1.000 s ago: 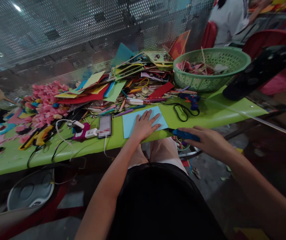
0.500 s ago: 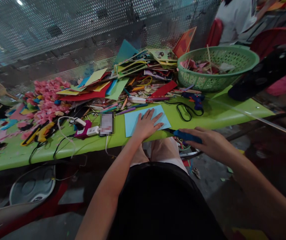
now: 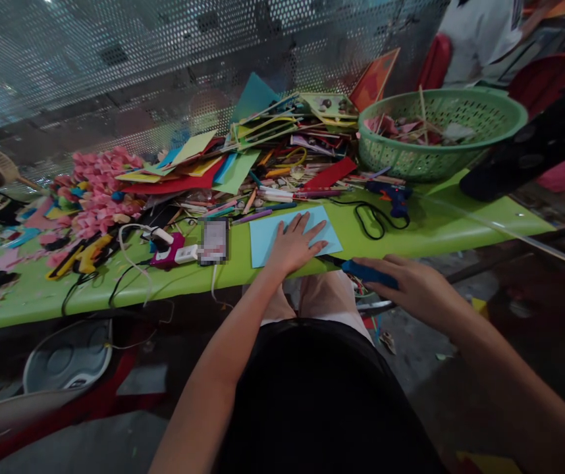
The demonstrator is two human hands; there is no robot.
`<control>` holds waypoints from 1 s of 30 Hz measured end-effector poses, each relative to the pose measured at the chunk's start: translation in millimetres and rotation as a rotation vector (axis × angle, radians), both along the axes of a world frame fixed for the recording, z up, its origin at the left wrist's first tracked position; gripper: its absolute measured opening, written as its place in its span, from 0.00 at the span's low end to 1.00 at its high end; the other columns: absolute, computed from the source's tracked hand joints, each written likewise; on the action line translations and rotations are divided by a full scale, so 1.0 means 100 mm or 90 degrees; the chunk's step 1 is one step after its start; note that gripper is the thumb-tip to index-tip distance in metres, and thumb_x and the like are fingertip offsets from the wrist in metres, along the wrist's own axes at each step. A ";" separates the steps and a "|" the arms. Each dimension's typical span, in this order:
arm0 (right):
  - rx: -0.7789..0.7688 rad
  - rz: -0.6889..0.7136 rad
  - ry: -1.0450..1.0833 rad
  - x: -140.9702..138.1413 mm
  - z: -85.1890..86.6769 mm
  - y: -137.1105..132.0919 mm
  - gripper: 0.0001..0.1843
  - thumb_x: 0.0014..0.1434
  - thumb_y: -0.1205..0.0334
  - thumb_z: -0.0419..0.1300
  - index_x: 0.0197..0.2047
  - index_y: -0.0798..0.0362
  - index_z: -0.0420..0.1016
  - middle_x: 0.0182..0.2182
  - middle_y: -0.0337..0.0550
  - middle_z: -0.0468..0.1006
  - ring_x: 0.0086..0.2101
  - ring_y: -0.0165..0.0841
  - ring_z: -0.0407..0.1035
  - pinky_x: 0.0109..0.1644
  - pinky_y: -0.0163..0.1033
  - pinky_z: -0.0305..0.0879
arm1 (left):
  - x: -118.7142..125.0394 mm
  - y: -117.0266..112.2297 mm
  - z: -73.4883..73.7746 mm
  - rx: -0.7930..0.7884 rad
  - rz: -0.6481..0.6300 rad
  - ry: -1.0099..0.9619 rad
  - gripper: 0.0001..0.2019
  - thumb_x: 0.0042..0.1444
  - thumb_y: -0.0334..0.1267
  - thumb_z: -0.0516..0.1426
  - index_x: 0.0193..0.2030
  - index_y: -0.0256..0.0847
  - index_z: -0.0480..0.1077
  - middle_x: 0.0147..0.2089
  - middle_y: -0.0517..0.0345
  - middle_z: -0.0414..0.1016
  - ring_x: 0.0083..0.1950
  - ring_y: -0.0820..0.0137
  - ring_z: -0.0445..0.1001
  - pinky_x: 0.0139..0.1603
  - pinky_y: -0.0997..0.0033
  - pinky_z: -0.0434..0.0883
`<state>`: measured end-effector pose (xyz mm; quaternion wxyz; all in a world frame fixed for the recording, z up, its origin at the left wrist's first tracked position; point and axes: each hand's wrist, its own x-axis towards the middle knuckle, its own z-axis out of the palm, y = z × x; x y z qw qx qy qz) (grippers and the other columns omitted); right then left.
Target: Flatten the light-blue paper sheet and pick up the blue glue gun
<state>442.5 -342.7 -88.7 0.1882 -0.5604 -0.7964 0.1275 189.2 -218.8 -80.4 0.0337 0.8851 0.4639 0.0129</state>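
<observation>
A light blue sheet of paper [image 3: 261, 242] lies near the front edge of the green table [image 3: 440, 227]. My left hand [image 3: 296, 245] is flat on it, fingers spread and pressing it down. Beyond the paper's lower right corner, my right hand [image 3: 411, 286] is closed around the blue handle of a utility knife [image 3: 369, 272]. Its dark blade points left, low over the table edge beside the paper. Whether the blade touches the paper I cannot tell.
Behind the paper are piles of pens, sticks and coloured paper [image 3: 174, 184]. A green basket [image 3: 411, 161] and a blue glue gun [image 3: 395, 196] sit to the right. On the left are a phone [image 3: 215, 241], a purple power adapter [image 3: 168, 253], a yellow glue gun [image 3: 87, 255] and pink paper pieces [image 3: 102, 191].
The view has shifted slightly, so the table's things appear a little further right. The knife's blade end has moved slightly left and closer to the left hand; the left hand stays on the paper.
</observation>
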 end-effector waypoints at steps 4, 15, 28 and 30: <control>-0.004 -0.016 -0.027 -0.12 0.00 0.03 0.26 0.71 0.50 0.54 0.69 0.39 0.72 0.44 0.47 0.82 0.39 0.44 0.79 0.37 0.42 0.70 | 0.01 0.04 0.00 -0.038 0.009 -0.024 0.30 0.75 0.57 0.43 0.80 0.57 0.50 0.84 0.56 0.41 0.84 0.54 0.41 0.79 0.36 0.44; 0.001 -0.010 -0.018 -0.18 -0.05 0.10 0.26 0.72 0.48 0.55 0.70 0.42 0.73 0.48 0.50 0.83 0.41 0.46 0.80 0.39 0.45 0.74 | -0.49 0.33 0.14 -0.066 -0.052 0.004 0.28 0.75 0.57 0.45 0.78 0.61 0.54 0.84 0.58 0.43 0.83 0.55 0.44 0.80 0.42 0.44; -0.004 -0.009 0.002 -0.35 -0.02 0.08 0.25 0.70 0.49 0.56 0.67 0.43 0.76 0.50 0.50 0.84 0.44 0.48 0.81 0.45 0.50 0.77 | -0.47 0.28 0.05 -0.033 -0.040 0.035 0.29 0.75 0.59 0.41 0.80 0.63 0.48 0.84 0.60 0.43 0.83 0.55 0.44 0.79 0.40 0.46; 0.003 -0.006 -0.001 -0.39 -0.03 0.09 0.25 0.70 0.49 0.57 0.66 0.44 0.76 0.49 0.50 0.84 0.43 0.47 0.81 0.45 0.49 0.77 | -0.48 0.29 0.03 -0.032 -0.043 0.035 0.29 0.75 0.59 0.40 0.80 0.64 0.48 0.84 0.60 0.42 0.83 0.55 0.44 0.80 0.40 0.46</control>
